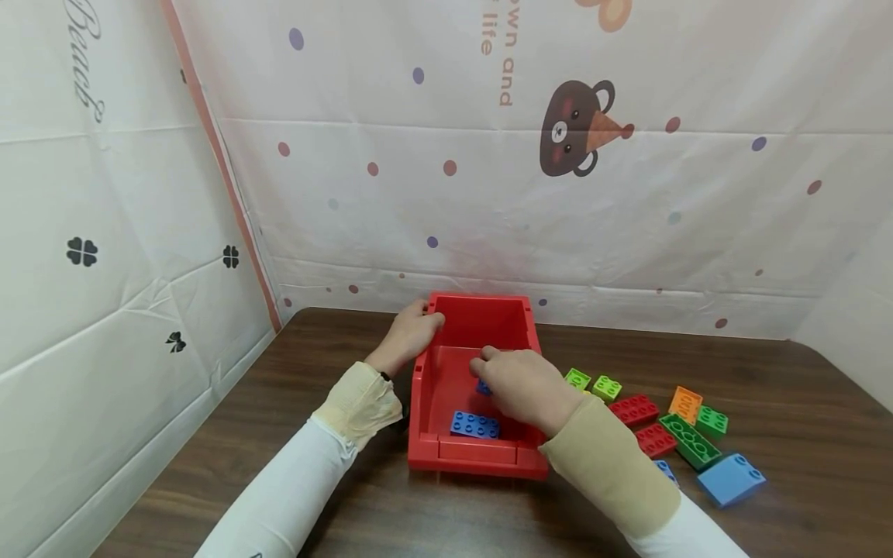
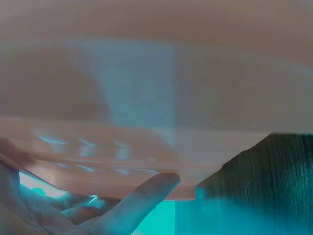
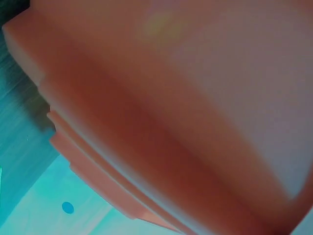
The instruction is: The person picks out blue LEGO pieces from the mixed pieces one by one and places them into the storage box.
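A red open-front plastic bin (image 1: 481,470) stands on the table. My left hand (image 1: 408,335) grips its left wall near the back, the thumb over the rim; in the left wrist view the thumb (image 2: 146,198) lies along the bin wall (image 2: 220,152). Inside the bin, my right hand (image 1: 526,387) reaches down with fingers bent, pinching a blue toy brick (image 1: 483,387) that is mostly hidden beneath it. Another blue brick (image 1: 475,425), studs up, lies on the bin floor near the front. The bin's wall (image 3: 122,117) fills most of the right wrist view, which leaves the right fingers out of sight.
Right of the bin lie loose toy bricks: lime green (image 1: 606,388), red (image 1: 634,410), orange (image 1: 685,404), a long green one (image 1: 689,442), a small green one (image 1: 711,421) and a sloped blue one (image 1: 732,480). A printed white curtain (image 1: 391,209) hangs behind the table (image 1: 335,341).
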Demonstrator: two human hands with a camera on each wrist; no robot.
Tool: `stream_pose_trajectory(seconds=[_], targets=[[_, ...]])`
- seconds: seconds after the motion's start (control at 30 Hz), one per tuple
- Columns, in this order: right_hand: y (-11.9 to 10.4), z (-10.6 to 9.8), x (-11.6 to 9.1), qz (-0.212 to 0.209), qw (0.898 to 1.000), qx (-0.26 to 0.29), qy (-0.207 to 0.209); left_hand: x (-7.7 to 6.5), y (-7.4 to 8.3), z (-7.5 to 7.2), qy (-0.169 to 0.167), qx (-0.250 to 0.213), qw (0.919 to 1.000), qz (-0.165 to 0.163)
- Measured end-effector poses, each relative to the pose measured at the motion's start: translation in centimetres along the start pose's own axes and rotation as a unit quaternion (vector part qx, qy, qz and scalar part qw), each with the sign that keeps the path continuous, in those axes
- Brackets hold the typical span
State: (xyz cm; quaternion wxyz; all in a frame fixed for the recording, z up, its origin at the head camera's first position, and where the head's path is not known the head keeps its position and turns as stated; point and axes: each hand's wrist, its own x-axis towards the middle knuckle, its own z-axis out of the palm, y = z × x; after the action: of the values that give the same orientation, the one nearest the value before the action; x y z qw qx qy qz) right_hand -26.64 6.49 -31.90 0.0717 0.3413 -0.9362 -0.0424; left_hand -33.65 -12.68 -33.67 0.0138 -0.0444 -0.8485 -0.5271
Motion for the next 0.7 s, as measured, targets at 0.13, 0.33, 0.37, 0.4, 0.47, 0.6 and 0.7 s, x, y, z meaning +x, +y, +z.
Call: stream_pose_trajectory(seconds=[0.13, 0.33, 0.37, 0.4, 0.47, 0.6, 0.7], targets=[[-0.4, 0.0, -0.2, -0.009, 1.0, -0.012, -0.007, 0.1, -0.1, 0.0, -0.004, -0.007, 1.0, 0.0], [-0.8, -0.1, -0.5, -0.005, 1.0, -0.015, -0.018, 0.2, 0.0, 0.1, -0.009, -0.01, 0.9999, -0.003], [-0.8, -0.1, -0.6, -0.005, 1.0, -0.013, -0.023, 0.2, 0.0, 0.1, -0.01, -0.008, 0.9999, -0.003], [-0.9, -0.1, -0.6, -0.003, 1.0, -0.01, -0.027, 0.2, 0.0, 0.1, -0.01, -0.005, 0.9999, -0.003], [-1.0, -0.1, -0.7, -0.001, 0.999, -0.008, -0.036, 0.1, 0.1, 0.1, -0.011, -0.003, 0.9999, -0.004], [-1.2, -0.2, -0.7, 0.003, 0.999, -0.006, -0.049, -0.1, 0.2, 0.0, -0.01, -0.001, 0.9999, -0.004], [-1.4, -0.2, -0.8, 0.0, 0.998, -0.01, -0.056, -0.2, 0.3, 0.0, -0.012, -0.003, 0.9999, -0.005]])
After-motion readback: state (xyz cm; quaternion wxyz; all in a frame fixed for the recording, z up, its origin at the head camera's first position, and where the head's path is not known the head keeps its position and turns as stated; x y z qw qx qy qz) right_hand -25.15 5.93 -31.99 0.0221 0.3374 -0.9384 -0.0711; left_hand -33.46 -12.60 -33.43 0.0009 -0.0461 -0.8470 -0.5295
